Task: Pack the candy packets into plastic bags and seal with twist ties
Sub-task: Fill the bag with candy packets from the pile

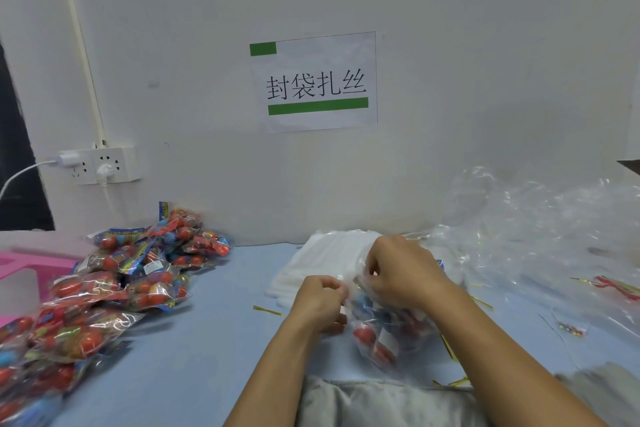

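Red and blue candy packets (pixel 114 284) piled at the bench's (pixel 207 340) left edge. Left hand (pixel 320 300) pinching the bag neck. Right hand (pixel 398 270) just beside it, grip curled tight on the same neck. Filled plastic bag (pixel 377 333) hanging below both, long side toward the near edge. Loose twist ties (pixel 268 310) near; open room between.

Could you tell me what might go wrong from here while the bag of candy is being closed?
1. Both hands, left hand and right hand, pinch the neck of the filled bag above the table; if either grip loosens, the neck may reopen and candy could spill.
2. The twist ties lie scattered and thin on the blue table; one could get brushed off the edge.
3. The loose plastic bags at the right sit close and could snag.
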A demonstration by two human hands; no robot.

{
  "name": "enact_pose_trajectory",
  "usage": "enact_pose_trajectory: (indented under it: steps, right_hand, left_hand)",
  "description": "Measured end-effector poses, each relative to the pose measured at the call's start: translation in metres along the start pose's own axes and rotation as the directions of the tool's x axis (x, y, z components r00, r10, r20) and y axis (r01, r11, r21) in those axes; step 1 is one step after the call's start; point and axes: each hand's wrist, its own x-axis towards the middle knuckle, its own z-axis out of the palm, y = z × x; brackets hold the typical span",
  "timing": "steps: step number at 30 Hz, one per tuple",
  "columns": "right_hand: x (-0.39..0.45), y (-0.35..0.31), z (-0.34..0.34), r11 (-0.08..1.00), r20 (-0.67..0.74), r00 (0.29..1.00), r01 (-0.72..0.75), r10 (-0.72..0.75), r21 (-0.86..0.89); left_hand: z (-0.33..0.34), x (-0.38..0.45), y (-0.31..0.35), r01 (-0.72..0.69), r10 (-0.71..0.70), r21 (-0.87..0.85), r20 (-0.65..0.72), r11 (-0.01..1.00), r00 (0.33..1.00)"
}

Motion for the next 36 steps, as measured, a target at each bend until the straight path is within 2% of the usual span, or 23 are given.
enact_pose_trajectory:
  steps: [3,5,7,10,13,15,17,22,26,29,33,36]
  right_hand:
    - [0.0,0.004,0.0,0.997,-0.027,1.0,-0.012,0.014,0.08]
    - [0.0,0.006,-0.001,0.996,-0.032,0.999,-0.03,0.033,0.087]
    - [0.0,0.007,-0.002,0.993,-0.032,0.997,-0.06,0.063,0.097]
    - [0.0,0.009,-0.003,0.985,-0.022,0.994,-0.101,0.105,0.14]
    - [0.001,0.009,-0.004,0.975,0.005,0.991,-0.134,0.136,0.176]
    - [0.002,0.009,-0.005,0.959,0.017,0.99,-0.142,0.142,0.245]
    - [0.003,0.012,-0.007,0.93,0.004,0.991,-0.129,0.136,0.345]
    - [0.002,0.017,-0.015,0.802,-0.017,0.993,-0.081,0.113,0.592]
    - [0.001,0.021,-0.022,0.778,-0.019,0.997,-0.046,0.073,0.627]
    - [0.001,0.021,-0.027,0.772,-0.035,0.998,-0.018,0.053,0.636]
    - [0.001,0.021,-0.024,0.817,-0.034,0.999,0.003,0.021,0.576]
    - [0.0,0.02,-0.025,0.873,0.035,0.998,0.022,-0.044,0.487]
  left_hand:
    - [-0.001,-0.003,0.003,0.079,-0.067,-0.127,0.093,0.989,0.993]
    - [-0.004,-0.006,0.006,0.202,-0.143,-0.309,0.203,0.93,0.969]
    - [-0.007,-0.006,0.007,0.303,-0.184,-0.421,0.3,0.855,0.936]
    - [-0.007,-0.008,0.007,0.333,-0.176,-0.364,0.402,0.87,0.899]
    - [-0.002,-0.01,0.004,0.302,-0.162,-0.294,0.417,0.907,0.894]
    - [0.001,-0.008,0.0,0.276,-0.166,-0.27,0.368,0.923,0.915]
    - [0.005,-0.004,-0.005,0.208,-0.161,-0.19,0.235,0.96,0.959]
    - [0.007,0.005,-0.015,0.048,-0.043,0.122,-0.042,0.991,0.998]
    - [0.002,0.009,-0.017,0.008,0.069,0.394,-0.18,0.919,0.981]
    - [0.0,0.009,-0.016,0.035,0.098,0.499,-0.238,0.866,0.966]
    - [-0.007,0.008,-0.016,0.064,0.098,0.58,-0.244,0.812,0.965]
    - [-0.016,0.009,-0.013,0.061,0.09,0.513,-0.264,0.856,0.96]
